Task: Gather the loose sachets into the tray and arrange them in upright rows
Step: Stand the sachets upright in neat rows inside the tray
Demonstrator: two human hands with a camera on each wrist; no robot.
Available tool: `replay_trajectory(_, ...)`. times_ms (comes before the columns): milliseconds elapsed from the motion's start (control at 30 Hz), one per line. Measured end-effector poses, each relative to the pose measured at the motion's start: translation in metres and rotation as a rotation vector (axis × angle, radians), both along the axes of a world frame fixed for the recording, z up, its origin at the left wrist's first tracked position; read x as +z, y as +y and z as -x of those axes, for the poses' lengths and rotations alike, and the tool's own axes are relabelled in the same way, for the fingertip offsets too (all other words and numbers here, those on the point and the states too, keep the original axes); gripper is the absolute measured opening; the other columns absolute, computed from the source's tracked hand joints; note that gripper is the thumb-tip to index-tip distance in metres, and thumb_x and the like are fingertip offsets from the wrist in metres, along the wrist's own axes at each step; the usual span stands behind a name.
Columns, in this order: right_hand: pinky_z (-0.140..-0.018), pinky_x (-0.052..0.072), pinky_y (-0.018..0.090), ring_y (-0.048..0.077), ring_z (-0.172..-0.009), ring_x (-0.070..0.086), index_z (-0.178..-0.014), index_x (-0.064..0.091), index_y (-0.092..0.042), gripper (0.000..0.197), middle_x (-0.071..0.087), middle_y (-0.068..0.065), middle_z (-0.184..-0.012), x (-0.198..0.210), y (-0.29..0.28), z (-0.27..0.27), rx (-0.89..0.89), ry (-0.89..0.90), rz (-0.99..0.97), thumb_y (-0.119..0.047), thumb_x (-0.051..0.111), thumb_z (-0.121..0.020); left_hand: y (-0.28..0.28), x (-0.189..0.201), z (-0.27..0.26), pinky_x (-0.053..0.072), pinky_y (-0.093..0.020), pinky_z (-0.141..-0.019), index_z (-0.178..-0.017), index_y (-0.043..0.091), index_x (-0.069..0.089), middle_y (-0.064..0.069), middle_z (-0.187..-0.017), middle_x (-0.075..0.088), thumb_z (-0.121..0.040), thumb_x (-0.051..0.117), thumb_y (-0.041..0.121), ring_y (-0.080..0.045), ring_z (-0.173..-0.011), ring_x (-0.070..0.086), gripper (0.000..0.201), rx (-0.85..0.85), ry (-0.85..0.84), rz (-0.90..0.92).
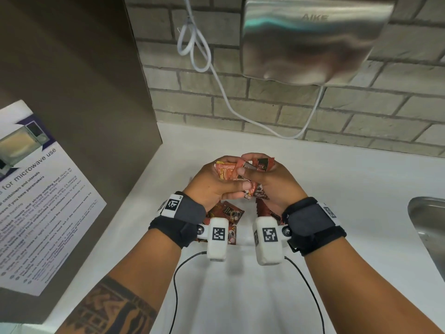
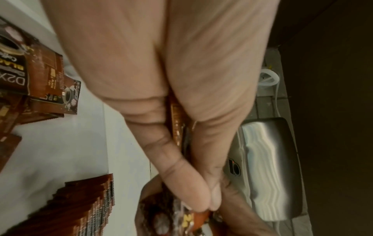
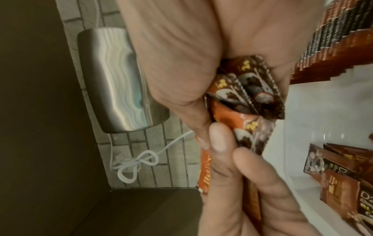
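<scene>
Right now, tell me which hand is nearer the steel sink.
Right. The right hand holds sachets on the sink's side of the counter; the left hand sits beyond it, toward the microwave notice.

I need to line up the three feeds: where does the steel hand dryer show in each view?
Head: hand dryer top right, on the brick wall.
Left wrist: hand dryer lower right, behind the left hand.
Right wrist: hand dryer upper left, turned sideways.
Shared landmark: its looped white cord.
</scene>
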State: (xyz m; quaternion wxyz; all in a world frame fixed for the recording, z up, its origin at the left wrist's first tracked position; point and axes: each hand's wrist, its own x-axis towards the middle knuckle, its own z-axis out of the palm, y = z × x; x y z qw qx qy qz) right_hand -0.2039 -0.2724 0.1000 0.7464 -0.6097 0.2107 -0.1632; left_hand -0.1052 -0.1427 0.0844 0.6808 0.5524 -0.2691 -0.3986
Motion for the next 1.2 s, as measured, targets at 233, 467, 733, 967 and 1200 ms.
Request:
replay_trajectory(233, -0.101, 0.049, 0.055, 0.035, -0.11, 0.067, -0.117, 0.069, -0.018, 0.029, 0.073, 0.015, -0.108, -0.005, -0.008, -0.003, -0.063, -0.014, 0.011, -0.005, 0.063, -0.092, 0.0, -0.002, -0.007, 0.062, -0.032, -0.072, -0.121, -0.001, 0.062, -0.013, -0.106, 0.072, -0.096, 0.05, -0.009, -0.023, -0.088, 0.073, 0.03, 0.078, 0.241, 0.107)
replay_trajectory(467, -0.085, 0.058, 0.05, 0.027, -0.079, 0.065, -0.12, 0.064, -0.01, 0.022, 0.066, 0.01, -0.084, 0.004, -0.01, 0.0, -0.123, -0.05, -0.112, -0.008, 0.055, -0.1, 0.0, -0.004, -0.013, 0.058, -0.022, -0.059, -0.107, 0.004, 0.067, -0.001, -0.088, 0.073, -0.091, 0.067, 0.001, -0.016, -0.077, 0.068, 0.016, 0.192, 0.109, 0.039)
replay_trajectory(733, -0.066, 0.051, 0.036, 0.024, -0.071, 0.053, -0.107, 0.07, -0.011, 0.018, 0.067, 0.01, -0.082, 0.009, -0.006, 0.001, 0.021, 0.096, 0.126, -0.009, 0.072, -0.089, 0.001, -0.008, -0.012, 0.058, -0.019, -0.07, -0.106, 0.012, 0.071, -0.001, -0.097, 0.075, -0.081, 0.074, 0.015, -0.012, -0.09, 0.07, 0.025, 0.046, 0.139, -0.011)
replay_trajectory(967, -0.078, 0.048, 0.013, 0.001, -0.078, 0.063, -0.088, 0.071, -0.003, 0.009, 0.069, -0.003, -0.085, 0.009, -0.013, 0.005, 0.039, -0.037, 0.498, 0.006, 0.07, -0.085, 0.005, -0.01, -0.018, 0.06, -0.028, -0.082, -0.122, -0.001, 0.065, -0.01, -0.106, 0.072, -0.084, 0.068, 0.031, -0.016, -0.093, 0.071, 0.05, 0.095, 0.439, 0.031)
replay_trajectory(1200, -0.069, 0.051, 0.033, 0.022, -0.071, 0.057, -0.102, 0.071, -0.011, 0.028, 0.064, 0.015, -0.08, -0.002, -0.01, -0.002, -0.127, -0.018, 0.253, 0.009, 0.055, -0.09, 0.001, -0.005, -0.016, 0.061, -0.028, -0.074, -0.116, -0.003, 0.066, -0.017, -0.108, 0.074, -0.089, 0.066, 0.0, -0.024, -0.094, 0.074, 0.027, 0.152, 0.318, 0.038)
